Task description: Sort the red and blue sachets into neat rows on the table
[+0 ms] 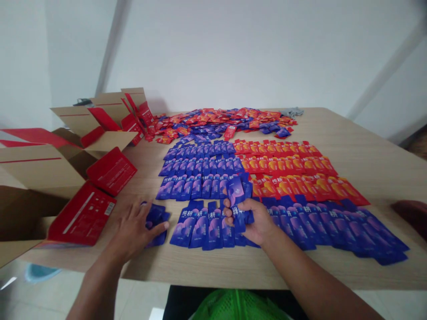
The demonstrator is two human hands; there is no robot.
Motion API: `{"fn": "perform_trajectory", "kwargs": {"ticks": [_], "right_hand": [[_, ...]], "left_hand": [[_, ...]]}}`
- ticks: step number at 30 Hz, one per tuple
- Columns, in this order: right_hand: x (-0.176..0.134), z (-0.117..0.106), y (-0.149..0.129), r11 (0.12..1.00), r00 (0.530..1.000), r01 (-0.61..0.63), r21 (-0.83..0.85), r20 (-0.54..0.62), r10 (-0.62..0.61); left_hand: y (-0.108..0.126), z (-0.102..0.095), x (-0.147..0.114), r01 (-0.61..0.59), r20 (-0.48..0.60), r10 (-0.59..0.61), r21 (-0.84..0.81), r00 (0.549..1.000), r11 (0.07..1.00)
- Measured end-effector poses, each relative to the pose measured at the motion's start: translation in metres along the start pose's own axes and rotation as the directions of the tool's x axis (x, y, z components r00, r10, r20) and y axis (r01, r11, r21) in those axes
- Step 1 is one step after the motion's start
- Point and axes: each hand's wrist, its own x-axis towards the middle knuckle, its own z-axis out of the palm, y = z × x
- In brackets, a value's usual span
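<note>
In the head view my right hand (255, 220) is closed round a small bunch of purple sachets (235, 191), held over the front row. My left hand (135, 229) lies on the table with thumb and fingers apart, touching a small pile of purple sachets (156, 218) and partly covering it. Overlapping purple sachets (213, 224) form the front row between and beyond my hands. Behind them, more rows of purple sachets (191, 166) lie on the left and rows of red-orange sachets (283, 164) on the right.
Open red and brown cardboard boxes (80, 213) stand along the left with flaps raised. A loose heap of mixed red and purple sachets (216, 120) stretches across the back of the wooden table (347, 142). A grey cloth-like item (293, 112) lies behind the heap.
</note>
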Motion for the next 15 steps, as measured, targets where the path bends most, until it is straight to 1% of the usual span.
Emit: {"fn": "perform_trajectory", "kwargs": {"ticks": [1, 2, 4, 6, 10, 12, 15], "right_hand": [[0.0, 0.0, 0.0, 1.0, 1.0, 0.002, 0.006, -0.002, -0.002], [0.0, 0.0, 0.0, 1.0, 1.0, 0.003, 0.01, -0.003, -0.003], [0.0, -0.001, 0.0, 1.0, 1.0, 0.003, 0.009, 0.002, -0.003], [0.0, -0.001, 0.001, 1.0, 1.0, 0.004, -0.001, 0.01, -0.004], [0.001, -0.001, 0.001, 1.0, 1.0, 0.003, 0.001, 0.011, -0.003], [0.001, -0.002, 0.001, 1.0, 1.0, 0.006, 0.005, 0.009, -0.006], [0.001, -0.002, 0.0, 1.0, 1.0, 0.01, 0.005, 0.006, -0.011]], "left_hand": [[-0.006, 0.002, 0.001, -0.06, 0.041, 0.06, -0.004, 0.997, 0.998], [-0.011, 0.005, 0.001, -0.115, 0.058, 0.116, -0.011, 0.992, 0.993], [-0.017, 0.01, 0.003, -0.199, 0.03, 0.2, -0.027, 0.979, 0.98], [-0.018, 0.011, 0.004, -0.251, -0.019, 0.25, -0.044, 0.968, 0.967], [-0.011, 0.008, 0.005, -0.245, -0.085, 0.237, -0.088, 0.968, 0.966], [-0.007, 0.005, 0.003, -0.213, -0.113, 0.202, -0.091, 0.973, 0.973], [0.0, 0.0, 0.002, -0.141, -0.137, 0.134, -0.047, 0.981, 0.989]]}}
